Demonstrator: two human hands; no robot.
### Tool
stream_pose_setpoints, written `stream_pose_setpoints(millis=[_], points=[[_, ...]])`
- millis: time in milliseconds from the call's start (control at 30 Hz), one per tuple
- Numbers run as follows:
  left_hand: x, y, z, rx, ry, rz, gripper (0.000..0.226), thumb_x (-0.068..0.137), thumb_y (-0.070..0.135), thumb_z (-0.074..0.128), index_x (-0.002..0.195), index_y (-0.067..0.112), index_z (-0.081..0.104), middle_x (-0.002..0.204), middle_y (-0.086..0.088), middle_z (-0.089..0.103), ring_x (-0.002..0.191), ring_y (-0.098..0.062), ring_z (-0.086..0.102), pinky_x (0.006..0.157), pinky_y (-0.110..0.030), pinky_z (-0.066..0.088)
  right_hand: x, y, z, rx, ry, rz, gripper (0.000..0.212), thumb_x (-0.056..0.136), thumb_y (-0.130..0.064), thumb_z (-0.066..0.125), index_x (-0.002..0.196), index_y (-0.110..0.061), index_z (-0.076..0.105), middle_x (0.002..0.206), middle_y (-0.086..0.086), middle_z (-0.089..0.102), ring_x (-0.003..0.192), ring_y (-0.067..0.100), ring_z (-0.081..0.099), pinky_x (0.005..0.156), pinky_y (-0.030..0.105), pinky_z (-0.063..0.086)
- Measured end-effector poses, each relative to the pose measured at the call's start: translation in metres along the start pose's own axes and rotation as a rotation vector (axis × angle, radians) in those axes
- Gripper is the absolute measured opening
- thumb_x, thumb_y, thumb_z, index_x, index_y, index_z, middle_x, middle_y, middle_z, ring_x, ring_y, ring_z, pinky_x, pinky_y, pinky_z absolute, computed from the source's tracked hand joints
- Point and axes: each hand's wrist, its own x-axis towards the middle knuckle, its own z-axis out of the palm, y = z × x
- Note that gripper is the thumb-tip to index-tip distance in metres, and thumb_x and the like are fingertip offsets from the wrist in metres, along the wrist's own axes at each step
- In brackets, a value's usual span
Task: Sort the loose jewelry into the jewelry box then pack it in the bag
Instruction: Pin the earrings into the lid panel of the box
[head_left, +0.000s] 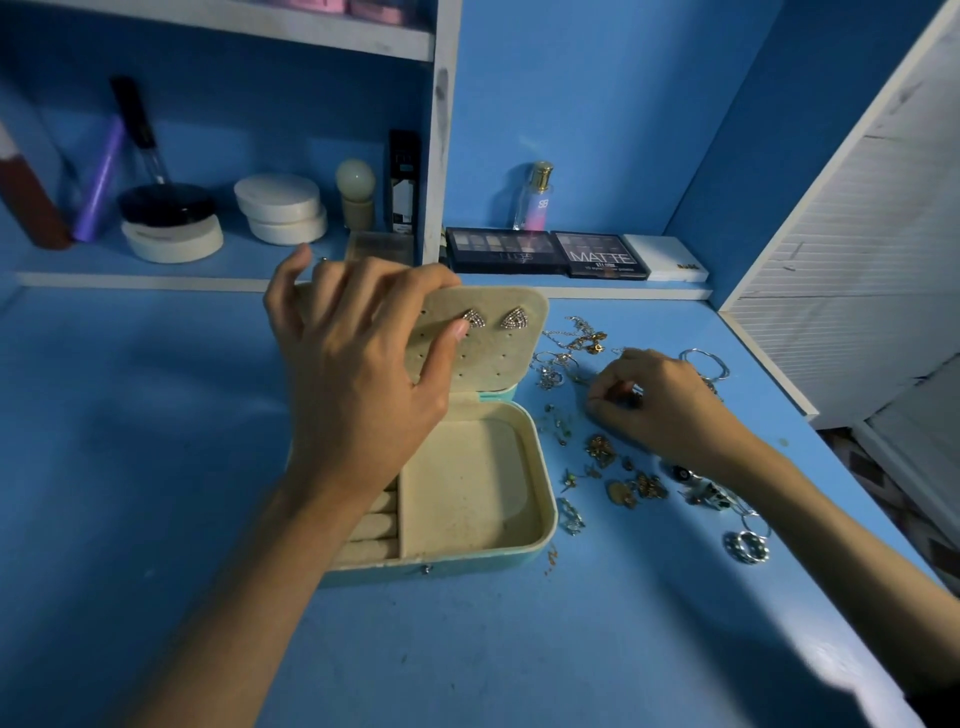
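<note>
An open teal jewelry box (541, 467) sits on a blue table (156, 415), its padded lid (498, 358) upright with two triangular earrings (514, 318) pinned in it. The left hand (358, 374) grips the lid's top edge. Just right of the box, the right hand (657, 402) pinches a small piece (634, 399) amid scattered loose jewelry (623, 483).

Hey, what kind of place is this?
Likely a home vanity or dressing table: eyeshadow palettes and a perfume bottle stand at the back, with loose jewelry beside an open jewelry box.

Matt velvety jewelry box (467, 488) lining; shiny metal loose jewelry (608, 467).
</note>
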Motion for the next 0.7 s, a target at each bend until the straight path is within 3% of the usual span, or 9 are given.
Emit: stream_pose_setpoints(millis=[100,233,400,700], points=[[0.000,0.000,0.000,-0.004,-0.004,-0.003,0.021,0.088,0.033,0.066,0.100,0.016,0.068,0.089,-0.003,0.064,0.092,-0.023,0.051,0.103,-0.045,0.028,-0.001,0.004,0.002,0.004,0.021,-0.011,0.006,0.079,-0.014,0.071,0.074,-0.017,0.069,0.077,0.001,0.058,0.074,0.015,0.050,0.065,0.009,0.033],[-0.001,0.000,0.000,0.002,-0.005,-0.006,0.020,0.089,0.034,0.065,0.099,0.017,0.068,0.089,-0.002,0.064,0.091,-0.023,0.051,0.103,-0.045,0.028,-0.002,0.007,-0.001,-0.051,0.027,-0.043,0.003,0.080,-0.014,0.071,0.079,-0.015,0.074,0.082,0.006,0.060,0.082,0.020,0.050,0.070,0.025,0.036],[0.000,0.000,0.000,0.002,-0.011,-0.005,0.021,0.089,0.034,0.065,0.100,0.016,0.068,0.090,-0.003,0.064,0.091,-0.023,0.050,0.103,-0.045,0.027,-0.003,0.011,-0.002,-0.117,0.059,-0.140,0.009,0.078,-0.014,0.074,0.084,-0.020,0.076,0.080,0.003,0.059,0.078,0.022,0.050,0.066,0.040,0.048],[0.000,0.000,0.000,0.003,-0.019,-0.008,0.022,0.089,0.035,0.064,0.100,0.016,0.068,0.090,-0.003,0.064,0.091,-0.024,0.051,0.103,-0.046,0.028,0.000,0.008,-0.001,-0.138,0.054,-0.177,0.007,0.079,-0.019,0.073,0.086,-0.021,0.074,0.081,0.002,0.059,0.081,0.022,0.050,0.066,0.036,0.044]])
